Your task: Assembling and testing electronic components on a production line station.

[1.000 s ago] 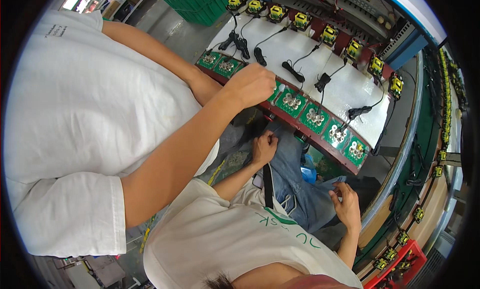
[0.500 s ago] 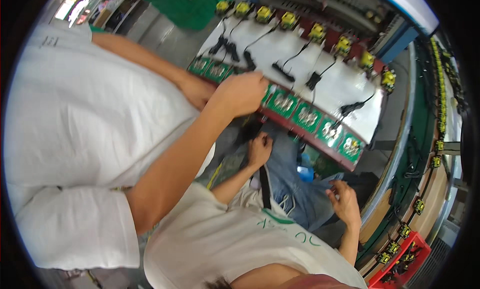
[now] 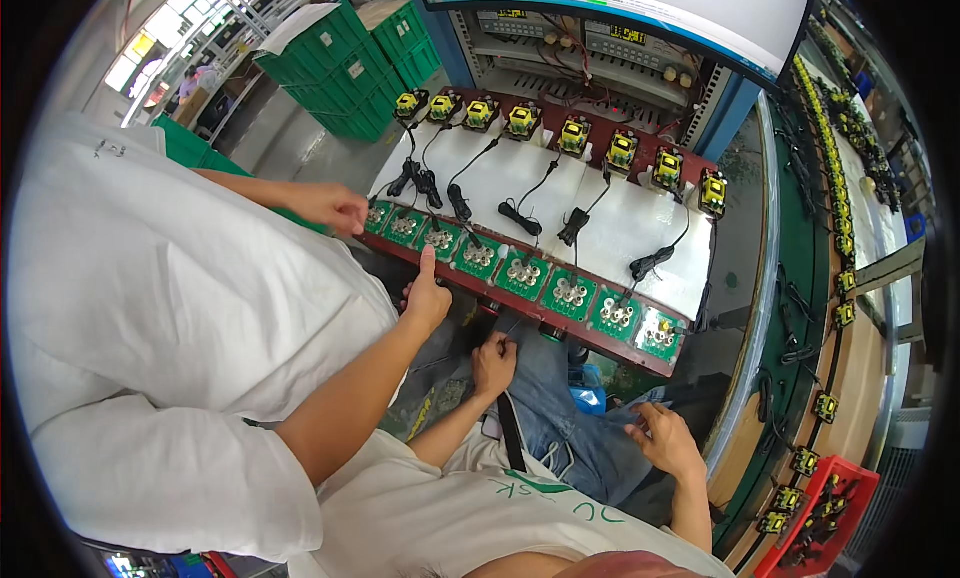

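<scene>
My left hand (image 3: 494, 365) is over my lap, below the front edge of a dark red test fixture (image 3: 470, 281); its fingers are closed, and what they hold, if anything, is too small to make out. My right hand (image 3: 668, 440) is above my right thigh, fingers loosely bent and apart, holding nothing. Green circuit boards (image 3: 525, 275) with metal contacts line the fixture's near edge. Yellow-and-black transformer boards (image 3: 574, 135) line its far side. Black cable bundles (image 3: 520, 218) lie on the white surface (image 3: 600, 240) between. A blue item (image 3: 588, 393) is near my knees.
On my left, a co-worker in white reaches in; one hand (image 3: 335, 208) is by the fixture's left end, the other (image 3: 428, 300) at its front edge. A monitor (image 3: 620, 18) stands behind. Green crates (image 3: 330, 73) are at far left; a conveyor line and red bin (image 3: 825, 508) are right.
My view has shifted, showing more monitor and crates. The co-worker's nearer hand moved left off the middle boards; their other hand moved to the fixture's left end. My hands stay over my lap.
</scene>
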The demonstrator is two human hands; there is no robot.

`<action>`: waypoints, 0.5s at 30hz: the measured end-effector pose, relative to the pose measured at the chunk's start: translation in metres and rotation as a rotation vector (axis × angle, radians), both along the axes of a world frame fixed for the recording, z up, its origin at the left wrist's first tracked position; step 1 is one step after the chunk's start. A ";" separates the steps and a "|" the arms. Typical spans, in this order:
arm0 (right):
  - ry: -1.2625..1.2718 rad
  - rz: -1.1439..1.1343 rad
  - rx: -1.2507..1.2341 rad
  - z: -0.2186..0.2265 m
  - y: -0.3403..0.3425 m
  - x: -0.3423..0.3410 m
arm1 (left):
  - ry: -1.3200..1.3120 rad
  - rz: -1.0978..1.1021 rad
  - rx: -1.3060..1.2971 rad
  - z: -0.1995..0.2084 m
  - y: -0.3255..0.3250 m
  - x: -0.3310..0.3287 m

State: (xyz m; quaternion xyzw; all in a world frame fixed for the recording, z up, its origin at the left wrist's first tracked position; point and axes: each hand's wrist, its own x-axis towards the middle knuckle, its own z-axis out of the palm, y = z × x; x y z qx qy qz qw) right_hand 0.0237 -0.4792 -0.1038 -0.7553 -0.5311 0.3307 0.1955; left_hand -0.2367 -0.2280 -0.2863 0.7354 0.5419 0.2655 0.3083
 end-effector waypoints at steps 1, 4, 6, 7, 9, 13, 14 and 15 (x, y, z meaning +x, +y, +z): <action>-0.005 0.005 -0.009 0.000 0.000 0.000 | 0.003 0.000 0.004 0.000 0.000 0.000; -0.022 0.015 -0.039 0.000 0.000 0.001 | 0.009 -0.003 0.015 0.000 -0.002 0.002; -0.023 0.017 -0.047 0.000 0.000 0.001 | 0.007 -0.001 0.014 -0.002 -0.002 0.000; -0.024 0.020 -0.053 0.000 0.000 0.001 | 0.004 0.001 0.014 -0.003 -0.002 -0.001; -0.027 0.025 -0.065 0.000 0.001 0.001 | -0.004 0.005 0.015 -0.006 -0.001 -0.001; -0.030 0.032 -0.071 0.001 0.001 0.001 | -0.002 -0.002 -0.005 -0.003 0.000 -0.001; -0.032 0.033 -0.073 0.002 0.001 0.001 | -0.002 -0.006 -0.011 -0.002 0.001 0.000; -0.032 0.036 -0.072 0.001 0.001 0.001 | -0.002 -0.003 -0.011 -0.002 0.001 -0.001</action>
